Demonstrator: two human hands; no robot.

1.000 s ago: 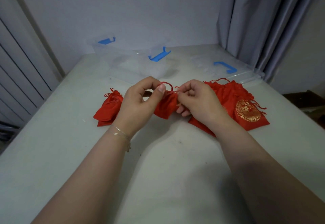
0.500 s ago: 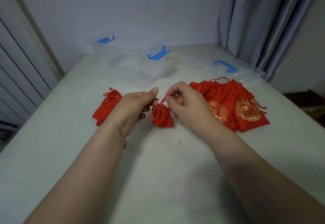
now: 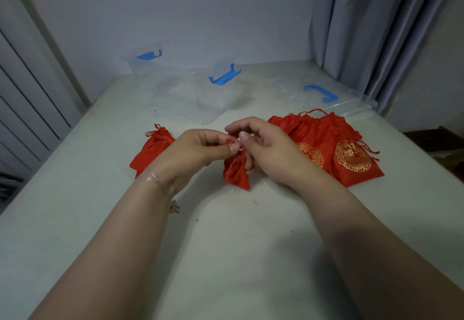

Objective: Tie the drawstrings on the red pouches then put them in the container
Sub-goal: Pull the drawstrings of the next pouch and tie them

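Observation:
A small red pouch (image 3: pixel 236 172) hangs between my hands, its bottom on the white table (image 3: pixel 226 231). My left hand (image 3: pixel 198 149) and my right hand (image 3: pixel 263 147) meet above it, thumbs and fingers pinched on its red drawstrings at the gathered neck. Red pouches with tied cords lie to the left (image 3: pixel 153 149), partly behind my left hand. To the right a pile of red pouches with gold emblems (image 3: pixel 336 151) lies flat, cords loose. The clear container (image 3: pixel 190 88) with blue latches stands open behind my hands.
The clear lid (image 3: pixel 324 96) with a blue handle lies at the back right of the table. Grey curtains (image 3: pixel 376 31) hang at the right, a wall runs behind the table, and slatted panels stand on the left. The table's right edge drops to a dark floor.
The pouch was pulled shut, its neck now gathered. My hands drew apart on the strings, then came back together above the pouch, which now hangs lower.

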